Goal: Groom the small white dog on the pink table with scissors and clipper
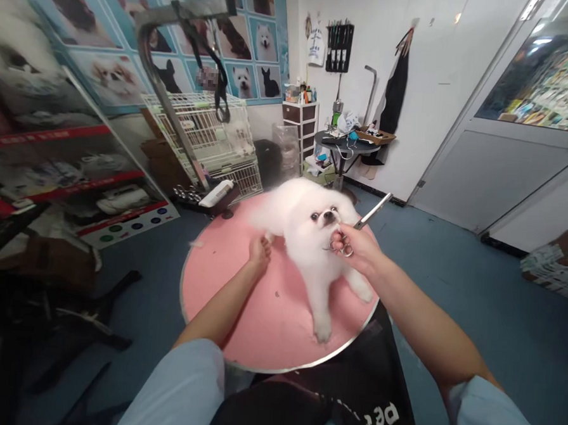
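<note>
right hand [358,248] fingers pinch scissors [367,220] under white dog's [306,239] chin; left hand [259,252] fingers pressed into its fur, on pink table [223,285].

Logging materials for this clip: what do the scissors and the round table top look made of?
The scissors in the right hand: apparently steel, bright silvery blades. The table top: pink matte surface, likely rubber or vinyl mat, since it shows no shine; its rim looks like polished metal, silvery.

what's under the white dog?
A round pink table top with a metal rim; the white dog stands on it, one paw near the front edge. The patch beneath its body is covered. The right hand holds scissors at its chin.
</note>
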Action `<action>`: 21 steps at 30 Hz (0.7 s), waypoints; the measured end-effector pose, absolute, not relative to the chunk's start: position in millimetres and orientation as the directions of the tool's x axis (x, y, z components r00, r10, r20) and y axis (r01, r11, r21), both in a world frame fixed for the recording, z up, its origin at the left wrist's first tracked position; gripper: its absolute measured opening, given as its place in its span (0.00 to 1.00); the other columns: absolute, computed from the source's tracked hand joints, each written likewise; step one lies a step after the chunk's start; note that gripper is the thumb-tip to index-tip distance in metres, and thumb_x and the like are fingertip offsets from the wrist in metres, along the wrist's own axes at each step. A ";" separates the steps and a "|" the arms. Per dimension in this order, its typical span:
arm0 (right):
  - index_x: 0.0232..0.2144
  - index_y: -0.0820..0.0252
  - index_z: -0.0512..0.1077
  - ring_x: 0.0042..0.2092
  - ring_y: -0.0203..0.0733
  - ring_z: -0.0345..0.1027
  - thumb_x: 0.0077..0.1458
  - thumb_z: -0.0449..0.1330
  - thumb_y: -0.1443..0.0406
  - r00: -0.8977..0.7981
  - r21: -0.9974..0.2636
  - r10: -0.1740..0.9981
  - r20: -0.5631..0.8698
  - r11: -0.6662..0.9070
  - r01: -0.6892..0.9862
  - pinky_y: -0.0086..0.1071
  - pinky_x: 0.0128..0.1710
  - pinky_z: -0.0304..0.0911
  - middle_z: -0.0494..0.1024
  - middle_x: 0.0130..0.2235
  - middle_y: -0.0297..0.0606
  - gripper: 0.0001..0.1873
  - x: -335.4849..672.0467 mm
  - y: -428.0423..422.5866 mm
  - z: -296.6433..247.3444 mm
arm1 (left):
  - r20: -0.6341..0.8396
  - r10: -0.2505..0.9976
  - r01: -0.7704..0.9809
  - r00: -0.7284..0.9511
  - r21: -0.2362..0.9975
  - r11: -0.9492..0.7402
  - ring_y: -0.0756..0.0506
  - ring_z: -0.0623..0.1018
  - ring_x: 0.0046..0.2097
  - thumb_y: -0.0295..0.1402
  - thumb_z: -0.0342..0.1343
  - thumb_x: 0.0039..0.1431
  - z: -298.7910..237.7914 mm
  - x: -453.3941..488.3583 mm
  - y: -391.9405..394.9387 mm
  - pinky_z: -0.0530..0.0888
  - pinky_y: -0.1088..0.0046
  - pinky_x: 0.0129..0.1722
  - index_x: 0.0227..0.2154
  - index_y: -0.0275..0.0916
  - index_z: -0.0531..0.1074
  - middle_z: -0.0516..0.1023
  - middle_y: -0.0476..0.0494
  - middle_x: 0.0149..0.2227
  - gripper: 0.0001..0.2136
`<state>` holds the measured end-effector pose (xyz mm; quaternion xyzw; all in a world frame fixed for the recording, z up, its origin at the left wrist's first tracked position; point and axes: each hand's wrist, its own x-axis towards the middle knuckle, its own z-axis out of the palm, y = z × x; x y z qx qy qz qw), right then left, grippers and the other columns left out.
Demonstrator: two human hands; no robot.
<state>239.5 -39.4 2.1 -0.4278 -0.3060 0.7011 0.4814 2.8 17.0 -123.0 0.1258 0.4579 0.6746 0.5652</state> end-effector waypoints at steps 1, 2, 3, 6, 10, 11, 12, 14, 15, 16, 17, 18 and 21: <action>0.22 0.58 0.60 0.18 0.27 0.56 0.50 0.61 0.70 -0.173 -0.840 0.936 -0.305 -0.350 -0.413 0.22 0.17 0.48 0.65 0.18 0.26 0.12 239.5 -36.9 2.2 | -0.363 0.847 -0.655 -0.387 0.755 0.024 0.56 0.42 0.17 0.26 0.49 0.58 -123.4 -1.8 11.2 0.41 0.79 0.15 0.20 0.40 0.48 0.44 0.59 0.17 0.16; 0.22 0.58 0.61 0.18 0.27 0.56 0.50 0.60 0.70 -0.177 -0.836 0.934 -0.309 -0.356 -0.417 0.22 0.17 0.49 0.65 0.18 0.26 0.11 239.3 -34.8 2.3 | -0.371 0.819 -0.658 -0.437 0.753 -0.010 0.55 0.41 0.17 0.26 0.47 0.56 -122.6 -5.4 4.1 0.40 0.78 0.16 0.20 0.41 0.45 0.41 0.59 0.17 0.16; 0.23 0.58 0.61 0.18 0.27 0.56 0.51 0.59 0.70 -0.183 -0.830 0.931 -0.315 -0.364 -0.422 0.22 0.17 0.50 0.65 0.18 0.26 0.10 238.9 -33.2 2.2 | -0.379 0.803 -0.668 -0.460 0.743 -0.031 0.55 0.41 0.17 0.26 0.46 0.55 -120.6 -7.9 -4.4 0.40 0.77 0.16 0.21 0.41 0.43 0.40 0.58 0.17 0.15; 0.23 0.59 0.63 0.18 0.26 0.56 0.52 0.57 0.70 -0.200 -0.816 0.916 -0.348 -0.401 -0.416 0.22 0.20 0.54 0.66 0.18 0.26 0.08 237.9 -33.4 -1.6 | -0.410 0.845 -0.779 -0.344 0.627 -0.013 0.55 0.43 0.17 0.27 0.44 0.56 -106.3 -6.3 -37.7 0.43 0.78 0.15 0.20 0.41 0.44 0.41 0.57 0.16 0.14; 0.27 0.60 0.69 0.19 0.28 0.57 0.49 0.62 0.65 -0.154 -0.887 0.947 -0.283 -0.319 -0.333 0.23 0.18 0.53 0.68 0.20 0.27 0.06 236.5 -66.1 -30.2 | -0.243 0.957 -0.929 -0.156 0.367 -0.058 0.54 0.63 0.20 0.32 0.44 0.60 -80.8 29.5 -92.2 0.70 0.78 0.26 0.20 0.39 0.56 0.58 0.52 0.18 0.12; 0.29 0.60 0.71 0.19 0.29 0.57 0.47 0.64 0.62 -0.133 -0.914 0.962 -0.237 -0.267 -0.305 0.24 0.17 0.50 0.69 0.21 0.28 0.08 235.6 -82.1 -42.5 | -0.210 0.970 -0.937 -0.125 0.347 -0.045 0.51 0.72 0.27 0.35 0.46 0.60 -77.6 45.9 -105.8 0.75 0.72 0.35 0.23 0.38 0.62 0.66 0.48 0.22 0.11; 0.31 0.60 0.73 0.20 0.30 0.58 0.46 0.66 0.60 -0.116 -0.936 0.977 -0.179 -0.205 -0.286 0.25 0.16 0.48 0.71 0.23 0.29 0.11 234.6 -100.2 -56.0 | -0.169 0.982 -0.933 -0.084 0.360 -0.018 0.47 0.77 0.36 0.39 0.48 0.60 -77.0 64.9 -119.0 0.76 0.66 0.43 0.26 0.38 0.66 0.72 0.44 0.28 0.11; 0.30 0.58 0.73 0.24 0.34 0.62 0.46 0.66 0.57 -0.065 -0.962 0.996 -0.065 -0.080 -0.262 0.27 0.20 0.54 0.72 0.24 0.31 0.12 233.5 -137.7 -84.3 | -0.054 0.998 -0.893 0.015 0.449 0.038 0.39 0.76 0.49 0.48 0.53 0.56 -83.9 107.6 -143.8 0.73 0.58 0.52 0.31 0.38 0.71 0.77 0.38 0.40 0.16; 0.30 0.58 0.73 0.28 0.36 0.65 0.48 0.65 0.56 0.025 -0.964 0.999 -0.021 -0.013 -0.264 0.28 0.25 0.59 0.73 0.26 0.32 0.11 234.8 -154.7 -97.9 | 0.013 1.000 -0.863 0.018 0.505 0.009 0.37 0.75 0.52 0.53 0.55 0.52 -90.9 129.4 -155.6 0.71 0.56 0.55 0.32 0.39 0.72 0.77 0.38 0.43 0.20; 0.29 0.57 0.73 0.31 0.38 0.67 0.49 0.64 0.56 0.125 -0.964 0.992 -0.003 0.030 -0.264 0.29 0.30 0.62 0.75 0.28 0.33 0.11 238.3 -169.6 -110.8 | 0.085 0.996 -0.820 0.002 0.571 -0.047 0.36 0.73 0.54 0.57 0.56 0.49 -99.9 150.5 -167.1 0.69 0.55 0.56 0.31 0.39 0.73 0.76 0.37 0.45 0.23; 0.29 0.56 0.73 0.35 0.40 0.67 0.50 0.63 0.57 0.235 -0.963 0.972 -0.012 0.052 -0.264 0.31 0.34 0.64 0.76 0.30 0.34 0.09 244.4 -182.1 -123.1 | 0.153 0.988 -0.759 -0.003 0.643 -0.102 0.35 0.72 0.55 0.61 0.55 0.48 -110.0 169.9 -178.5 0.68 0.54 0.58 0.31 0.40 0.73 0.76 0.37 0.47 0.26; 0.30 0.55 0.72 0.37 0.41 0.68 0.50 0.63 0.57 0.332 -0.961 0.942 -0.048 0.047 -0.274 0.32 0.37 0.64 0.77 0.32 0.35 0.08 253.0 -192.6 -135.1 | 0.207 0.978 -0.697 0.022 0.705 -0.134 0.34 0.71 0.56 0.63 0.54 0.48 -120.9 187.1 -189.8 0.67 0.54 0.58 0.31 0.40 0.73 0.75 0.36 0.48 0.28; 0.30 0.52 0.69 0.39 0.43 0.67 0.50 0.63 0.59 0.309 -0.903 0.914 -0.262 -0.119 -0.413 0.32 0.37 0.62 0.77 0.32 0.34 0.06 286.8 -220.0 -171.8 | 0.253 0.943 -0.585 0.217 0.807 -0.082 0.33 0.70 0.57 0.65 0.48 0.52 -154.8 221.8 -220.9 0.65 0.53 0.60 0.32 0.40 0.74 0.73 0.35 0.52 0.30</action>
